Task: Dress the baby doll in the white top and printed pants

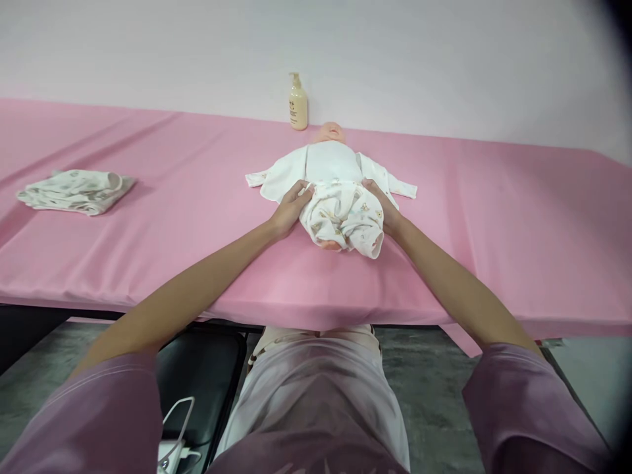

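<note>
A baby doll (332,132) lies on its back on the pink-covered table, its head toward the wall. Its white long-sleeved top (289,172) is spread open at the sides, over a plain white body. Patterned baby pants (340,214) cover its lower half, bunched around the legs, with a bit of foot showing at the near end. My left hand (291,207) pinches the waistband on the left side. On the right side my right hand (384,204) grips the same waistband, its fingers partly hidden behind the cloth.
A cream pump bottle (298,105) stands against the wall behind the doll's head. Folded patterned clothing (76,191) lies on the pink sheet (187,217) at the left. Below the table's near edge are a black chair (202,382) and a white device with a cable (170,454).
</note>
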{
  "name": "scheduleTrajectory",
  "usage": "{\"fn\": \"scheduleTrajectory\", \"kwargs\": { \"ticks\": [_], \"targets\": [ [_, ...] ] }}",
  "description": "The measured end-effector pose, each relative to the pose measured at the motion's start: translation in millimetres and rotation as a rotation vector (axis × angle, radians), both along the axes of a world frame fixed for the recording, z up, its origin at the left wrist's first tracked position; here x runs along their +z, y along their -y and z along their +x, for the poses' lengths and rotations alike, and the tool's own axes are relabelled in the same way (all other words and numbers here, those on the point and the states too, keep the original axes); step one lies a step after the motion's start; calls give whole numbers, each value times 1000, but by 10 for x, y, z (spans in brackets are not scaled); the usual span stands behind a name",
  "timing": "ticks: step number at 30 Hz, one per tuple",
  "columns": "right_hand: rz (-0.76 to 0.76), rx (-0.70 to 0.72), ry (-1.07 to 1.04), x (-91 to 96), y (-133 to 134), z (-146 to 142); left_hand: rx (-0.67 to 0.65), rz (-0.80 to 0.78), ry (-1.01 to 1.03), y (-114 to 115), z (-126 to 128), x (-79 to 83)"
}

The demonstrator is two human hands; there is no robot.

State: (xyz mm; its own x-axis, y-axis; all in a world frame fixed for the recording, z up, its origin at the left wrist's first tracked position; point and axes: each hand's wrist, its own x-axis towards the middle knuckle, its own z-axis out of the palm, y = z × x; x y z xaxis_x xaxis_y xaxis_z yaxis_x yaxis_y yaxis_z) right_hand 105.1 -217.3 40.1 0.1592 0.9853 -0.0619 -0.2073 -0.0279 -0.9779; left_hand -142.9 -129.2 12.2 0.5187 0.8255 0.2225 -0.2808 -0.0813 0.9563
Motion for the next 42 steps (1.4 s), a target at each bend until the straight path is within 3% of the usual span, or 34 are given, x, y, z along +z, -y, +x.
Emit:
{"fn": "scheduleTrajectory", "kwargs": {
  "ticks": [2, 6, 8, 14, 18, 21, 24, 30, 36, 39, 42],
  "targets": [
    [42, -7, 86, 23, -32, 92, -9, 35, -58, -122, -72, 35],
    [20, 220, 317, 163, -117, 338, 44, 166, -229, -369, -217, 166],
    [41, 255, 397, 273, -195, 438, 85, 230, -264, -478, -251, 245],
    [40, 11, 641, 530, -489, 401, 38, 262, -256, -786, -193, 334],
    [13, -183, 737, 452, -610, 230, 8, 186, -177, -940, -73, 195],
    [2, -309, 647, 267, -689, 212, 73, 131, -184, -1003, 27, 39],
    [-24, -335, 510, 73, -815, 309, 163, 101, -177, -1025, 113, -59],
    [27, -138, 140, -92, -1123, 420, 213, 95, -129, -1047, 227, -32],
    [83, -5, 118, -75, -1121, 412, 113, 0, -147, -1156, 203, -82],
    [131, 8, 358, -3, -1073, 467, 172, 228, -257, -1182, 145, 23],
    [310, -20, 647, 107, -1096, 502, 197, 535, -303, -1224, 97, 169]
  ]
}}
